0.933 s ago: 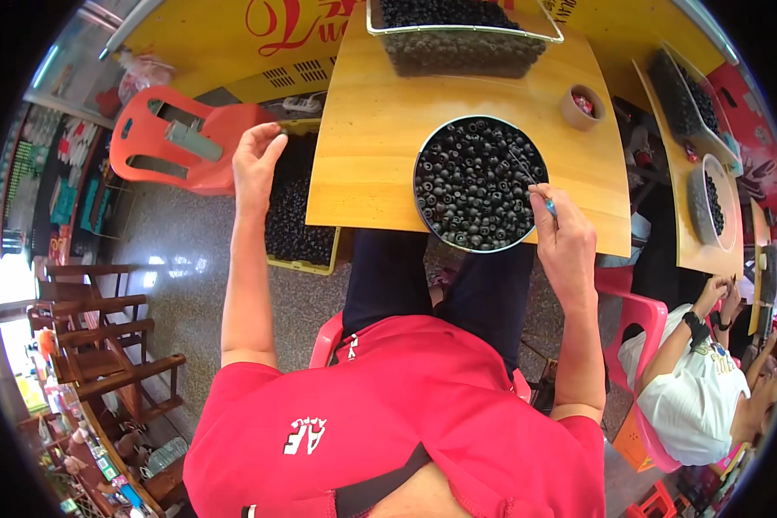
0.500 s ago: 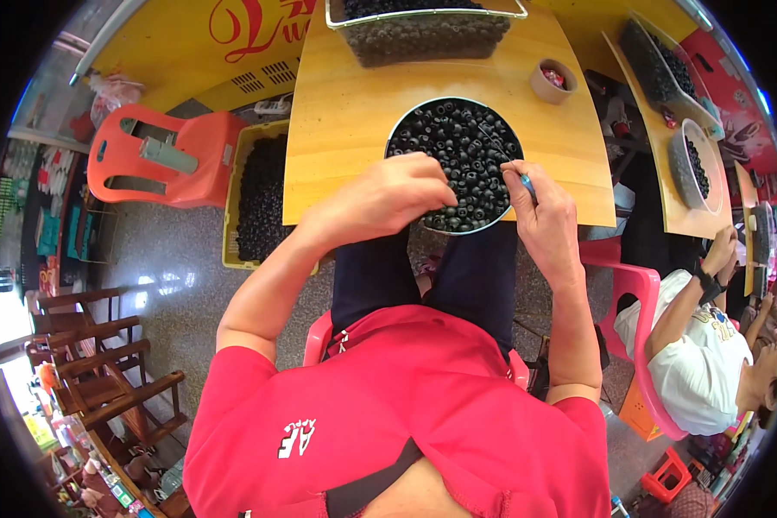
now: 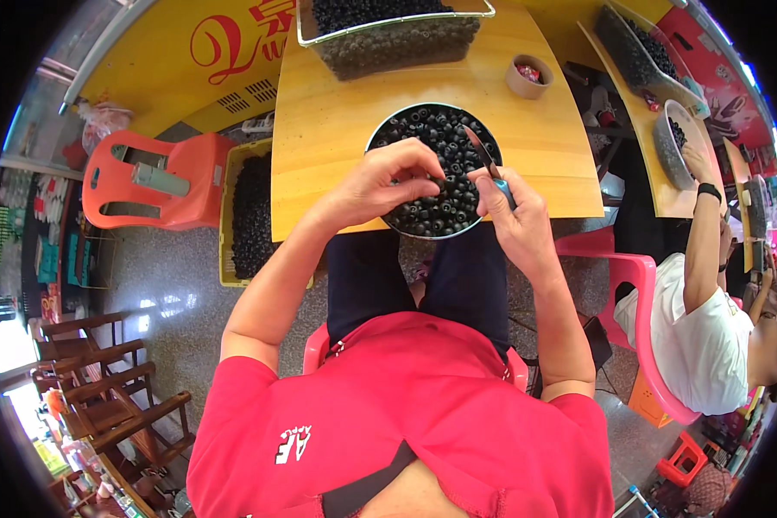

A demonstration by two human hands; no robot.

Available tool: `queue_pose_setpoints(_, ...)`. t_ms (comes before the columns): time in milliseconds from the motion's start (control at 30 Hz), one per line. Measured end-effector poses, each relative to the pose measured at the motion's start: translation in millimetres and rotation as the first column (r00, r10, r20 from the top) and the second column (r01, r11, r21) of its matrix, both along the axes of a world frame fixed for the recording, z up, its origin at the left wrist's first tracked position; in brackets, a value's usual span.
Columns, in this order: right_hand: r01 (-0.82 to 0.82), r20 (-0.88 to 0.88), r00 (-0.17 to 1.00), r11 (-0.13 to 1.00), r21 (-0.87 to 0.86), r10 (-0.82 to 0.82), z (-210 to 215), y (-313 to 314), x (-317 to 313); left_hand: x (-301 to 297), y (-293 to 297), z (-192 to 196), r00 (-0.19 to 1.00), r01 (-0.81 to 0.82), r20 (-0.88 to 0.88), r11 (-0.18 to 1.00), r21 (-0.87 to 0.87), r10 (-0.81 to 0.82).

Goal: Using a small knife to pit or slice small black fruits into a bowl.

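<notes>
A round, light-rimmed bowl (image 3: pixel 373 138) stands at the near edge of the wooden table, full of small black round pieces (image 3: pixel 440 210) that look like beads, many with a ring-like hole. Over the bowl, my left hand (image 3: pixel 397 177) is closed, thumb and fingers pinching one dark piece at the fingertips. My right hand (image 3: pixel 516 211) wraps round the blue handle of a small knife (image 3: pixel 483 154). Its blade points up and away, over the bowl's right part. The two hands are apart, close to each other.
At the table's (image 3: pixel 535 138) far side stands a clear bin (image 3: pixel 393 52) of black pieces; a small tub (image 3: pixel 528 76) sits right. Left on the floor is a yellow crate (image 3: pixel 224 233) beside an orange stool (image 3: pixel 198 177). To the right, a co-worker (image 3: pixel 699 337) reaches into a white bowl (image 3: pixel 665 147).
My right hand has turned so the knife blade now shows, pointing up. My left hand has lifted slightly from the pieces. The co-worker's hand has moved into the white bowl.
</notes>
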State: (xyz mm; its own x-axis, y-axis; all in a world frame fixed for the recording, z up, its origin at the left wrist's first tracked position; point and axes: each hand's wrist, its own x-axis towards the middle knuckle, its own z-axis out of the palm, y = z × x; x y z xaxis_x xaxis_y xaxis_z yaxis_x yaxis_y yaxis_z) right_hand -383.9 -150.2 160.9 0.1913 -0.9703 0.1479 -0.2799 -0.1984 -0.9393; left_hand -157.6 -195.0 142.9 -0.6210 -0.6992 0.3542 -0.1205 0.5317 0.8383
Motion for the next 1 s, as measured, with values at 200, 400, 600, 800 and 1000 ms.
queue_pose_setpoints(200, -0.082, 0.312, 0.95, 0.981, 0.177, 0.023, -1, -1, 19, -18, 21, 14, 0.912, -0.123, -0.279, 0.851, 0.511, 0.3)
queue_pose_setpoints(400, -0.15, 0.494, 0.87, 0.949, 0.277, -0.006, 0, -8, 27, -19, 21, 3, 0.938, -0.244, -0.193, 0.943, 0.229, 0.289)
queue_pose_setpoints(600, -0.238, 0.611, 0.791, 0.903, 0.359, -0.035, -2, -12, 22, -26, 28, 5, 0.891, -0.213, -0.362, 0.956, 0.202, 0.275)
queue_pose_setpoints(800, -0.217, 0.6, 0.799, 0.917, 0.335, -0.03, 2, -11, 25, -30, 37, 14, 0.837, -0.142, -0.361, 0.801, 0.582, 0.411)
queue_pose_setpoints(1000, -0.223, 0.625, 0.779, 0.913, 0.342, -0.044, 2, -12, 22, -37, 39, 12, 0.843, -0.294, -0.319, 0.868, 0.401, 0.434)
